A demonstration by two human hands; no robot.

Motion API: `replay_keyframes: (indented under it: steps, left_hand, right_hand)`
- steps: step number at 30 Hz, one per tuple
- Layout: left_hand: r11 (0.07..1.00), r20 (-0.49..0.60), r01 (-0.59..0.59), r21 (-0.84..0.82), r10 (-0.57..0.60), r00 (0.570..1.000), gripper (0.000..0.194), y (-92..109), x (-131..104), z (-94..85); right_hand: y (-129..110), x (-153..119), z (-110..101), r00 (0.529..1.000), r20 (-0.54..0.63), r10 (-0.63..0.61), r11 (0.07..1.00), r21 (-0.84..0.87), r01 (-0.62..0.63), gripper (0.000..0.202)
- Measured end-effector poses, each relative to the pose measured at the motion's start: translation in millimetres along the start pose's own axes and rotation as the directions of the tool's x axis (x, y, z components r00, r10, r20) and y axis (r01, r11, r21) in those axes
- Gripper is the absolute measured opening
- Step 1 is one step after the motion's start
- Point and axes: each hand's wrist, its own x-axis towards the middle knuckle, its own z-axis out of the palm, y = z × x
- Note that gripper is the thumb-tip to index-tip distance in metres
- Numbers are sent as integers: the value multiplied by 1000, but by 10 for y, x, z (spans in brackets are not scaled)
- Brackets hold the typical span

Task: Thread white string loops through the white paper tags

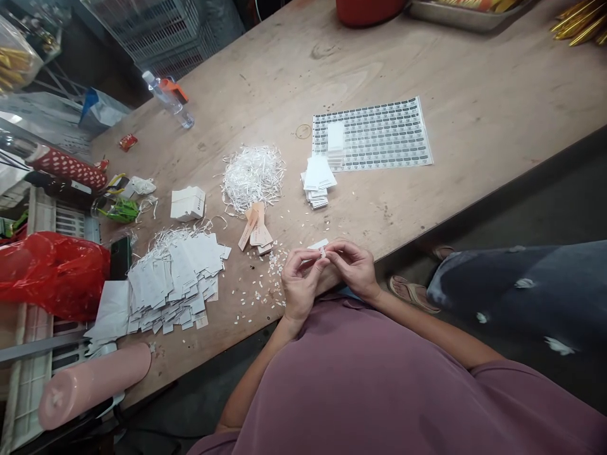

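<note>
- Mauve shirt [370, 385] fills the bottom of my feed, nearest the camera.
- Just beyond it, at the edge of the table [474, 88], the left hand [300, 281] and right hand [353, 268] meet, their fingertips pinching one small white piece [323, 251] between them.
- Pink tumbler [95, 385] at the left corner, closed (I can't tell what it holds).
- Pale bits [265, 284] lie scattered beside the left hand.
- Farther left I see a broad pile of white tags [175, 272], with a bulging red plastic bag [57, 275] past it, contents hidden from me.
- Past the hands sit a heap of white strings [253, 177] and, to its right, a stack of white cards [320, 177] touching a printed sheet [389, 139].
- Clear bottle [168, 104] near the table's far left edge; its level is unreadable from where I sit.
- Along the far side, a metal tray [459, 19] holds gold and orange items, next to a red container [370, 12] whose inside is out of frame.
</note>
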Motion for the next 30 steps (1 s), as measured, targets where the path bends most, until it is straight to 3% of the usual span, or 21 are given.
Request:
replay_keyframes:
  steps: [4, 7, 12, 14, 16, 19, 22, 24, 27, 30]
  left_hand:
    - [991, 158, -87, 106, 69, 985, 15, 59, 6, -92]
    - [958, 286, -204, 203, 141, 948, 13, 128, 127, -198]
    - [822, 566, -478, 309, 245, 788, 10, 273, 423, -320]
    - [768, 618, -539, 345, 247, 747, 10, 292, 481, -321]
    - [761, 611, -529, 377, 225, 759, 10, 279, 481, -305]
    - [842, 532, -412, 349, 184, 827, 9, 224, 403, -282]
    - [920, 432, -271, 284, 130, 892, 11, 178, 310, -276]
    - [935, 388, -235, 267, 119, 914, 11, 167, 284, -282]
    - [906, 420, -293, 306, 148, 895, 8, 175, 319, -306]
    - [833, 523, -413, 367, 183, 833, 9, 187, 397, -330]
  right_hand:
    - [-46, 9, -27, 998, -39, -46, 997, 62, 48, 17]
    - [-76, 68, -93, 991, 29, -127, 990, 57, 125, 11]
    - [-115, 117, -150, 979, 140, -146, 989, 52, 140, 16]
    - [-123, 111, -149, 983, 160, -94, 995, 59, 86, 19]
    - [-124, 98, -144, 984, 178, -22, 998, 54, 13, 20]
    - [-117, 83, -135, 986, 162, 32, 999, 38, -38, 22]
    - [-119, 93, -135, 990, 140, -9, 999, -33, 14, 20]
    - [-123, 111, -142, 984, 155, -92, 989, -100, 109, 17]
    - [-114, 144, -156, 954, 214, -212, 960, -134, 244, 17]
    - [-81, 161, -163, 939, 272, -212, 966, -87, 243, 18]
